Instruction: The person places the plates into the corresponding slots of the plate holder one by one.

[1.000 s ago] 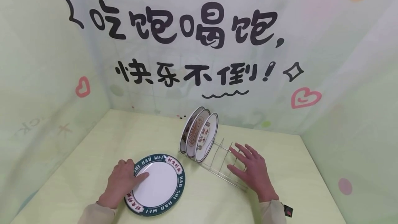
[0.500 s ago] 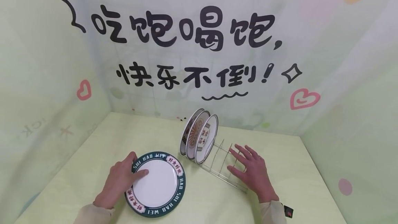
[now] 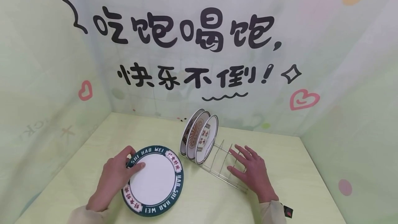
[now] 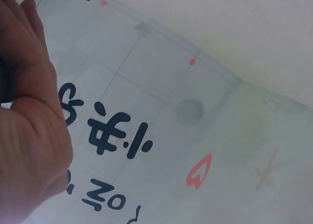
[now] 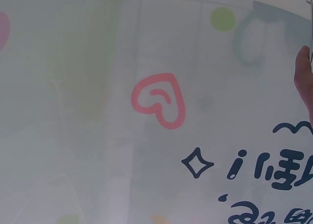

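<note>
In the head view my left hand grips a round white plate with a dark green lettered rim. The thumb lies over the plate's left edge, and the other fingers are mostly hidden behind it. A wire plate rack stands right of the plate. Three white patterned plates lean upright in its left part. My right hand is at the rack's right end, fingers spread; whether they touch the wires is hard to tell. The left wrist view shows part of the left hand; the right wrist view, a sliver of the right hand.
A pale table lies under everything. Printed cloth walls with black characters close in the back and both sides. A small black tag is beside the right sleeve.
The left hand has lifted the green-rimmed plate slightly and drawn it a little to the left. The right hand, the rack and its plates look unmoved.
</note>
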Available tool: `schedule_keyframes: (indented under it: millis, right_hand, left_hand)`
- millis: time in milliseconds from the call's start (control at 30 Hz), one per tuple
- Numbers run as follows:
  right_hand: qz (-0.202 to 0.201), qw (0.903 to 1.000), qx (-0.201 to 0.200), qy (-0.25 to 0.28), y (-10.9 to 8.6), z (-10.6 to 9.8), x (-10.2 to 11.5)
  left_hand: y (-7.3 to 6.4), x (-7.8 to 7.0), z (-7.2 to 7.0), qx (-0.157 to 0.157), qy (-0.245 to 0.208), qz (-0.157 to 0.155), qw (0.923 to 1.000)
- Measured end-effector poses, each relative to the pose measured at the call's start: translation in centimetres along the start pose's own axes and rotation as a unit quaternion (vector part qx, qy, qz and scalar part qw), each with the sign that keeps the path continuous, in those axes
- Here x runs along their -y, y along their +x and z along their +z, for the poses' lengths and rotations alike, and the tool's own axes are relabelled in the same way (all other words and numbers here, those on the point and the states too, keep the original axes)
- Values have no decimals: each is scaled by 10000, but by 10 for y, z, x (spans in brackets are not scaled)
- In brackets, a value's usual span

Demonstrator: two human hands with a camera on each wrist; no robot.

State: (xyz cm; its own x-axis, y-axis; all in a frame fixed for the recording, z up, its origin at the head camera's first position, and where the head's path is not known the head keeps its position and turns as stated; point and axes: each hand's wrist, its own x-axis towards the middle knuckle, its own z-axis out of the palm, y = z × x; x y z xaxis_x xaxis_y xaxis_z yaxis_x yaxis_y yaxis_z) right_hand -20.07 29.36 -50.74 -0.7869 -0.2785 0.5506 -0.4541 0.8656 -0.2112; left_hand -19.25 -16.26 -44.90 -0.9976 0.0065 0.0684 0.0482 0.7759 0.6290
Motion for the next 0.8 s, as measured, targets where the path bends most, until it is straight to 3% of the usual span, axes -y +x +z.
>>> schedule_keyframes:
  millis: [200,467,667,800]
  right_hand:
    - [-43,10000,-13,-40,0,1,-1]
    - [78,9999,47,-74,0,-1,-4]
    - [172,9997,117,-110,0,-1,-4]
    - [143,9998,95,-120,0,2,-4]
  left_hand:
    - [-11,-27,-29,-292,-154,92,9994]
    - [-11,-84,-48,-880,-1052,628,9886]
    - [7,-137,-38,-1515,-857,1294,9762]
    - [23,-165,-21,-2075,-631,2088,9536]
